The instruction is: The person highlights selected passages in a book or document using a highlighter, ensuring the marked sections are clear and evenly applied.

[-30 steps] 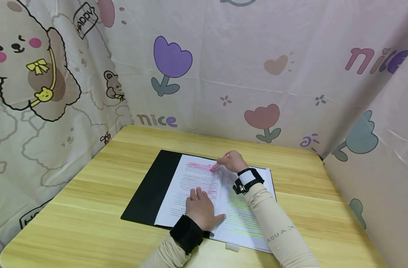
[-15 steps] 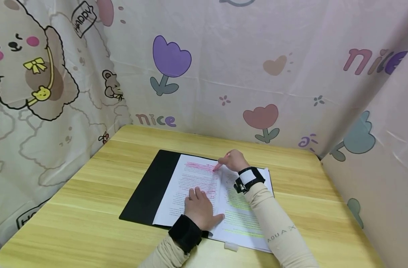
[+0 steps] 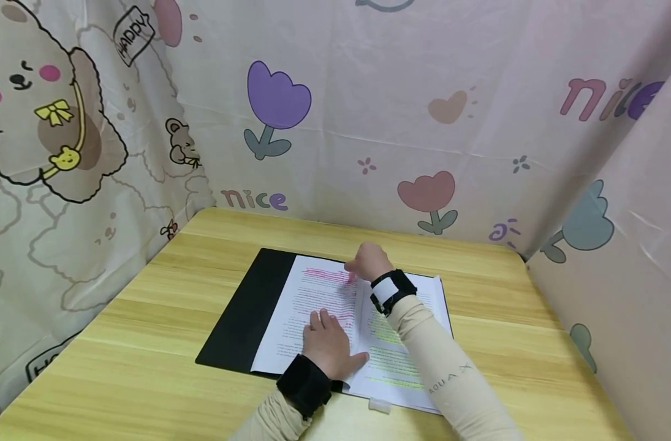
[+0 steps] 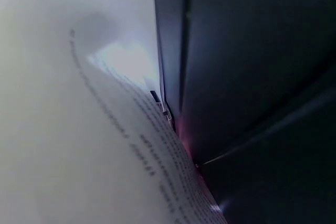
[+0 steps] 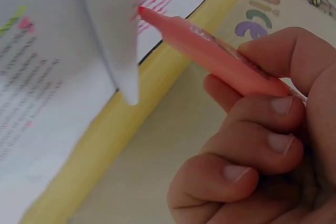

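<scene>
My right hand (image 3: 371, 262) pinches a pink highlighter (image 5: 210, 51) between thumb and fingers, over the top of the left page. In the right wrist view its tip meets the page close to the inner fold, beside pink lines. Lower down, my left hand (image 3: 331, 348) lies with fingers spread on the left page (image 3: 282, 324), its thumb reaching across the fold. Pink strokes mark that page; yellow strokes mark the right page (image 3: 393, 361). Both pages sit in a black folder (image 3: 238, 306). The left wrist view has printed paper (image 4: 79, 129) beside a dark surface, without the hand.
The folder lies on a wooden table (image 3: 147, 331). A small whitish translucent piece (image 3: 379, 405) rests at the folder's near edge. Patterned curtains (image 3: 335, 122) hang behind the table and at both sides.
My right hand has shifted a little left with the highlighter, after a slight move right between the earlier frames. My left hand stays in place on the page.
</scene>
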Demonstrator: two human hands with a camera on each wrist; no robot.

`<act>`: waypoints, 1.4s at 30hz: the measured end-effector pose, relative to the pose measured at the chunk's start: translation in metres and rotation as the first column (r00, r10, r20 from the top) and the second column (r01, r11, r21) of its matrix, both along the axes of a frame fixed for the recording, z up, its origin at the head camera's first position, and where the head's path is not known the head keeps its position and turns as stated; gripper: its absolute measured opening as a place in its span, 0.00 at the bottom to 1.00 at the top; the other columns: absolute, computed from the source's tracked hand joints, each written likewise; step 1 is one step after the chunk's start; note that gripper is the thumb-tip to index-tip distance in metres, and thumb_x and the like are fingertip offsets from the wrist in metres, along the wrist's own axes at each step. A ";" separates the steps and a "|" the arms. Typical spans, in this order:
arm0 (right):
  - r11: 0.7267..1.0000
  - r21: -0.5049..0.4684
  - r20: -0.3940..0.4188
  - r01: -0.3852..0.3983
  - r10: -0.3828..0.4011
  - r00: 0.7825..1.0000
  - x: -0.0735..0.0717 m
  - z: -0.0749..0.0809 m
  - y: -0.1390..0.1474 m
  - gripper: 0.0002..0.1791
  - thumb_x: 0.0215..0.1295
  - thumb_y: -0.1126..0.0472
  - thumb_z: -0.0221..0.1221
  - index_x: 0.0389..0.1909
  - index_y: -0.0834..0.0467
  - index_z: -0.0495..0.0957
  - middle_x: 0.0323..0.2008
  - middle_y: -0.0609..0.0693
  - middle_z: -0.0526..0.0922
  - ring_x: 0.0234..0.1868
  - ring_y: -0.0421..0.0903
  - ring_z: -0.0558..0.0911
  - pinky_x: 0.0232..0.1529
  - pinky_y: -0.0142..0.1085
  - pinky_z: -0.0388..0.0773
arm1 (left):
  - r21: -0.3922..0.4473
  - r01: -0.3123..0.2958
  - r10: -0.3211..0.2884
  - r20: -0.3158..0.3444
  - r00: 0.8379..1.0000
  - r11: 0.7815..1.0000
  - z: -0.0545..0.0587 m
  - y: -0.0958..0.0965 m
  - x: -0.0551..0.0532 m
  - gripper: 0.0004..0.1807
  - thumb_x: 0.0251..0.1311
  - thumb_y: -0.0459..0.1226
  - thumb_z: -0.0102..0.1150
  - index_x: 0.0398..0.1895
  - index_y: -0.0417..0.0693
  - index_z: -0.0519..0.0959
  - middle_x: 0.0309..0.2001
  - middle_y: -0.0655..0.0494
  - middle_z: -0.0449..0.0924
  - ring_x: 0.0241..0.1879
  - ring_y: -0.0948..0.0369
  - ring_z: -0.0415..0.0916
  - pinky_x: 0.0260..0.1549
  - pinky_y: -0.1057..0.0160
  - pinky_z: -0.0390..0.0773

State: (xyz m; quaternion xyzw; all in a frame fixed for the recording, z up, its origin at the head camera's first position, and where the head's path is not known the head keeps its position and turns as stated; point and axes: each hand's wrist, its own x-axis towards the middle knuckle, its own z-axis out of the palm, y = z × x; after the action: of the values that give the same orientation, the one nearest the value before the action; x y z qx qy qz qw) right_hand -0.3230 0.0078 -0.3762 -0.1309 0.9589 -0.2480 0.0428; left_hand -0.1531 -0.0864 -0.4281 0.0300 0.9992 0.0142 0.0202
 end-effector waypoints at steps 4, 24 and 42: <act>0.998 0.060 -0.021 0.009 -0.007 1.000 0.003 0.003 -0.009 0.19 0.62 0.58 0.72 0.15 0.63 0.83 0.14 0.49 0.81 0.17 0.42 0.71 0.25 0.35 0.67 | 0.009 -0.007 0.007 -0.005 1.000 1.000 0.000 0.001 0.001 0.57 0.56 0.74 0.57 0.68 0.31 0.74 0.69 0.30 0.69 0.69 0.36 0.66 0.61 0.44 0.73; 0.996 0.048 -0.155 0.079 -0.070 0.985 0.013 0.003 -0.002 0.29 0.61 0.56 0.72 0.08 0.55 0.65 0.10 0.42 0.59 0.14 0.40 0.61 0.17 0.35 0.59 | -0.011 -0.019 0.019 -0.026 0.999 1.000 -0.004 0.003 0.000 0.57 0.54 0.75 0.57 0.68 0.33 0.75 0.68 0.32 0.71 0.68 0.37 0.67 0.60 0.44 0.73; 0.703 -0.698 0.176 0.132 -0.009 0.984 -0.012 -0.059 -0.018 0.25 0.66 0.58 0.64 0.10 0.53 0.67 0.13 0.44 0.65 0.15 0.40 0.60 0.20 0.33 0.56 | -0.007 0.005 -0.005 -0.036 0.999 1.000 -0.003 -0.001 -0.001 0.56 0.55 0.73 0.57 0.66 0.31 0.75 0.67 0.31 0.70 0.67 0.36 0.67 0.58 0.43 0.73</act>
State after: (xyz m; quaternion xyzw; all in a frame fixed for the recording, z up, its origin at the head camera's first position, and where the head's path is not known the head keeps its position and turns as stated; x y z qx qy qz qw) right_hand -0.3350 -0.0107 -0.4350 -0.0803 0.7882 -0.6075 0.0565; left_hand -0.1537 -0.0872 -0.4313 0.0329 0.9994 0.0104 0.0023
